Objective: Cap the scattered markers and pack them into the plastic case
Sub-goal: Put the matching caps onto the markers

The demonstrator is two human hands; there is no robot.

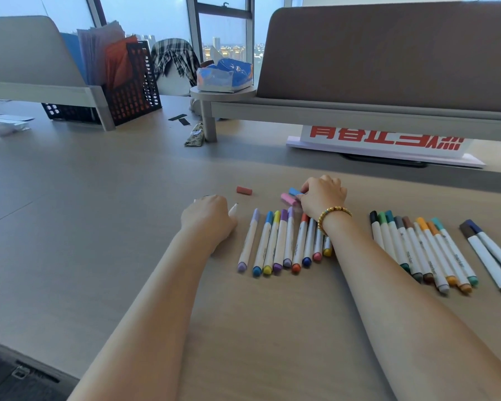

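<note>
Wood-grain desk (99, 227), broad and pale. Grey padded divider (388, 53) at 1 o'clock; lighter divider (21, 50) at 10 o'clock. Black mesh file rack (130, 85) at 11 o'clock beside it. Tall windows (223, 21) at 12 o'clock, bluish daylight, city beyond.

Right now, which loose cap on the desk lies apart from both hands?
The red cap, alone on the desk between the hands. The blue cap and pink cap lie right at the right hand.
</note>
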